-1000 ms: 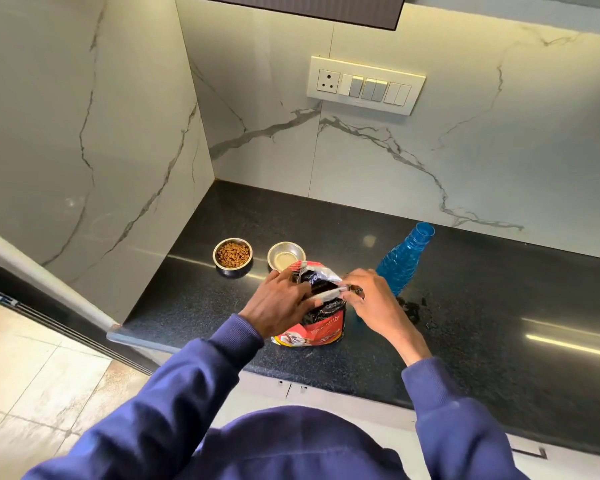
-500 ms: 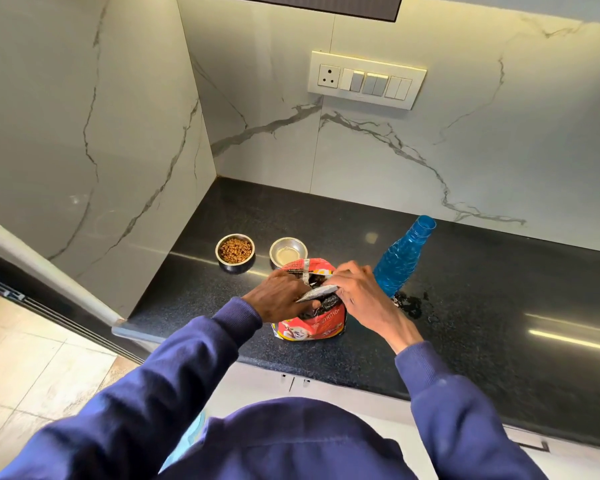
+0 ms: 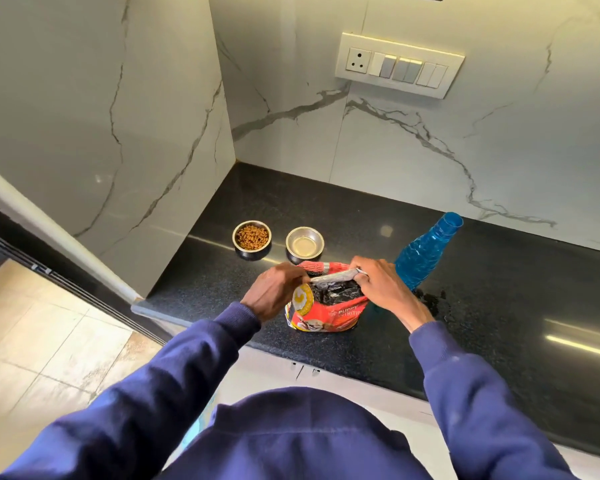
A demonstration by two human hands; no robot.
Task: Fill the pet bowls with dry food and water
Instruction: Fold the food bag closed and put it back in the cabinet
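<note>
the left hand (image 3: 274, 292) pinches the left end of the folded silver top of the red food bag (image 3: 329, 313), and the right hand (image 3: 381, 289) curls its fingers round the right end of that fold, so both hands are closed on the bag, which stands upright at the centre of the frame, near the front edge of the black counter (image 3: 516, 278); up and left of it sit two steel bowls, side by side but apart: the kibble bowl (image 3: 252, 237) full of brown pellets and the water bowl (image 3: 305, 242) just behind the bag's top, which looks to hold clear liquid, so the filling seems done and the bag is probably being closed; the likeliest mishap is the right wrist or elbow swinging out and knocking the blue bottle (image 3: 423, 254), which stands tall and narrow just beside that hand, and i cannot tell whether it is capped; a wet patch (image 3: 437, 303) at its foot could let it or the bag slide; a hard tug on the fold could tip the bag back into the water bowl or forward off the counter's front edge, which lies close below it; the marble side wall (image 3: 153, 133) hems in the left, while the open room lies to the right of the frame, beyond the bottle
</note>
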